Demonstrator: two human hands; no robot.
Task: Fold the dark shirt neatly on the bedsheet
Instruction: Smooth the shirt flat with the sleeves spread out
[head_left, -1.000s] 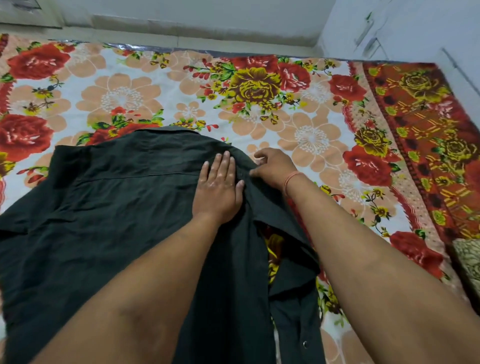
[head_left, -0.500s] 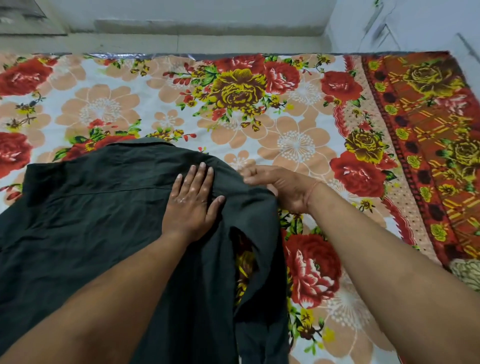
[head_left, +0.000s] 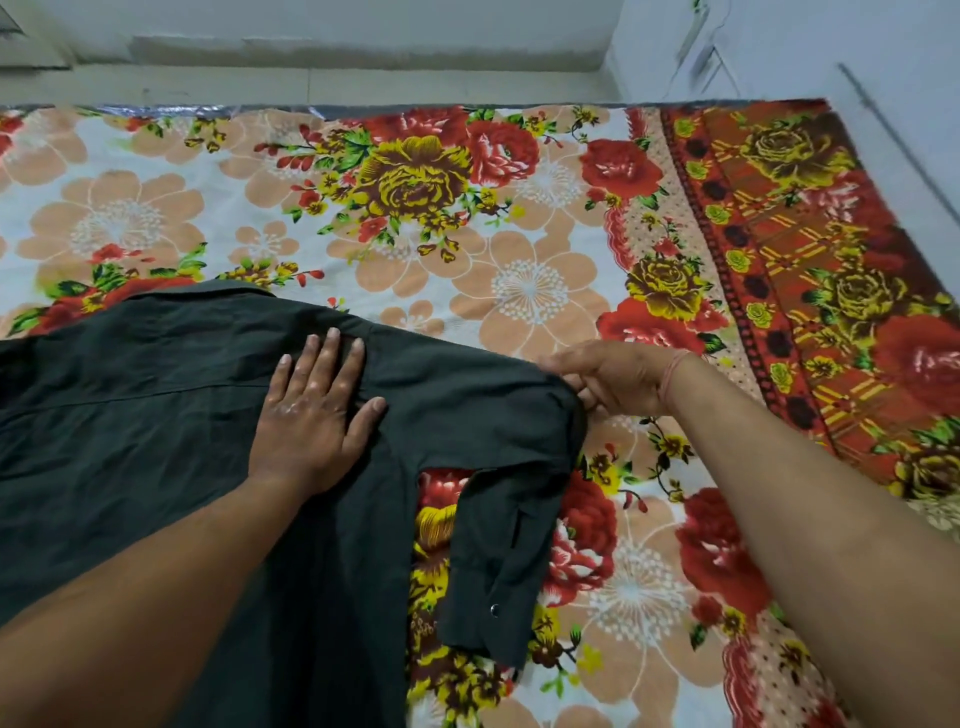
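Head view: dark shirt (head_left: 130, 441) lies on the bedsheet (head_left: 519, 291), left hand (head_left: 311, 415) pressing flat and splayed, right hand (head_left: 613, 376) pinching the sleeve (head_left: 498, 545) at its top; best draw that sleeve taut, then fold it straight inward

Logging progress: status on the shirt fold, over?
Left hand flat on shirt. Right hand pinches sleeve at its bend. Fold unfinished, only bedsheet around.

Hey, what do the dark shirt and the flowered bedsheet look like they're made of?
Dark shirt: matte woven cloth, likely cotton or a blend; soft creases, no shine. Its small glinting snap looks like metal. Bedsheet: thin printed fabric with a slight sheen on the red flowers, perhaps polyester or glazed cotton.
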